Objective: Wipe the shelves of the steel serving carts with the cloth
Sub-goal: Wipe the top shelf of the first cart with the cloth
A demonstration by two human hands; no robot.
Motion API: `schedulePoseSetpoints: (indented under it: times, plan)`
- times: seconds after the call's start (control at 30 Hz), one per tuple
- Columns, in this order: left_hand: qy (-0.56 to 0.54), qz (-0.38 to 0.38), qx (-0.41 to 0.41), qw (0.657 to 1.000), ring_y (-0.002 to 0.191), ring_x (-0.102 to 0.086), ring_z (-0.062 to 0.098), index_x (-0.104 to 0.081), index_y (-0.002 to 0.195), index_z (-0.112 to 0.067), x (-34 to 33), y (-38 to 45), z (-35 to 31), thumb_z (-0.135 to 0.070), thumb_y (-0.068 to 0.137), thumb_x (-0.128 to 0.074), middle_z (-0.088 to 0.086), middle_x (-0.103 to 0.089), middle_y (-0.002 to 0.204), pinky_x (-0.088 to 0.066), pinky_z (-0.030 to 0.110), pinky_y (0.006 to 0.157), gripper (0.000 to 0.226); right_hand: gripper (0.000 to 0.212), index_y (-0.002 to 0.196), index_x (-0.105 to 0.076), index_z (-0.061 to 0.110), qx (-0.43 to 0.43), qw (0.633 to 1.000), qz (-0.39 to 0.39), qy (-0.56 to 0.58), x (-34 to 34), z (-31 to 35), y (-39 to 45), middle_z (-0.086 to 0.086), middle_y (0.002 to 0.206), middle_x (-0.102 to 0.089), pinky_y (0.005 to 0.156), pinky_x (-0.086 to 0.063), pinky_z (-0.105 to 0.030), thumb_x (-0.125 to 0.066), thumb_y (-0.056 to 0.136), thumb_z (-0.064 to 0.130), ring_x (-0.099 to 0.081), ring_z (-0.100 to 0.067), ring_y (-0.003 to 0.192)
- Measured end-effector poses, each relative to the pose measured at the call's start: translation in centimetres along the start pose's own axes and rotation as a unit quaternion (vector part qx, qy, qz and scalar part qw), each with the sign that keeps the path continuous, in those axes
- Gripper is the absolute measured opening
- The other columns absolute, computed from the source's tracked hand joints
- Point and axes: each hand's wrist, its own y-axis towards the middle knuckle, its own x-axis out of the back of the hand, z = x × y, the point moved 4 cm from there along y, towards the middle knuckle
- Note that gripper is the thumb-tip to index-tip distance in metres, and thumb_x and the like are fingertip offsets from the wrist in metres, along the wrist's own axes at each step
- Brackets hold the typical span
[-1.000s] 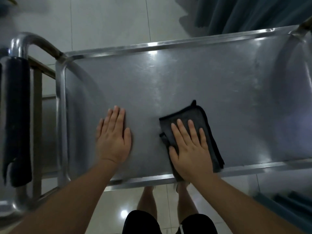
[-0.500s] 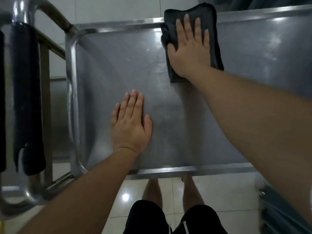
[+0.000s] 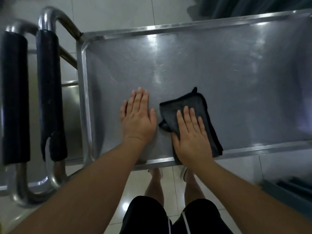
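Handles come first at the far left: two looped steel cart handles (image 3: 49,19), each sleeved in black foam grips (image 3: 49,92), stand side by side just beside the shelf's left rim. A second steel shelf (image 3: 70,105) shows lower down behind them, between the grips and the top shelf. Next comes the top shelf (image 3: 219,65) of the steel cart, a shallow tray with a raised rim, its surface bare and streaked with glare. On its near half the left hand (image 3: 137,119) lies flat, palm down, fingers straight and together, holding nothing. Just to its right, apart by a narrow gap, the dark folded cloth (image 3: 187,102) lies on the steel near the front rim, one corner poking up at the far side. The right hand (image 3: 192,137) presses flat on the cloth's near part, fingers spread, not clenched around it. Below the rim show tiled floor (image 3: 101,12), bare legs and black shorts (image 3: 148,215). Dark fabric (image 3: 253,5) hangs beyond the shelf's far right corner.
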Motion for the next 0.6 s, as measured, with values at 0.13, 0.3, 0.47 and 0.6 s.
schedulePoseSetpoints:
  times: [0.13,0.3,0.47,0.6]
  plan:
    - [-0.024,0.032,-0.002,0.999,0.162,-0.001,0.010,-0.017,0.169,-0.028,0.6,0.1,0.1,-0.043,0.108,-0.034,-0.008,-0.008,0.177,0.007,0.034,0.128,0.065,0.063,0.160,-0.033,0.012,0.043,0.998,0.005,0.043,0.3,1.0,-3.8,-0.006,0.169,-0.023,0.128,-0.015,-0.045,-0.039,0.101,0.033,-0.014,-0.020,0.158]
    - [-0.030,0.100,-0.026,0.994,0.162,-0.005,0.016,-0.019,0.169,-0.022,2.8,0.1,-0.1,-0.043,0.111,-0.035,-0.002,-0.009,0.177,-0.001,0.037,0.130,0.064,0.048,0.139,-0.062,0.006,0.128,0.989,0.017,0.079,1.0,1.9,-8.7,-0.009,0.152,-0.054,0.120,-0.037,-0.047,-0.052,0.095,0.020,-0.046,-0.024,0.145]
    - [0.003,0.140,-0.007,0.990,0.160,-0.020,0.023,-0.030,0.165,-0.021,4.8,-4.1,-0.8,-0.043,0.110,-0.037,0.002,-0.022,0.174,-0.015,0.041,0.127,0.059,0.039,0.129,-0.068,0.003,0.094,0.988,0.059,0.107,3.6,2.4,-9.9,-0.015,0.128,-0.070,0.110,-0.048,-0.045,-0.061,0.093,0.017,-0.067,-0.030,0.120]
    - [0.033,0.143,0.010,0.989,0.155,-0.031,0.027,-0.038,0.159,-0.021,5.8,-10.0,-1.2,-0.042,0.108,-0.039,0.006,-0.030,0.171,-0.024,0.045,0.124,0.055,0.017,0.106,-0.059,0.018,0.069,0.986,0.123,0.091,6.0,2.8,-9.5,-0.002,0.089,-0.067,0.060,-0.038,-0.036,-0.046,0.104,0.028,-0.060,-0.025,0.074]
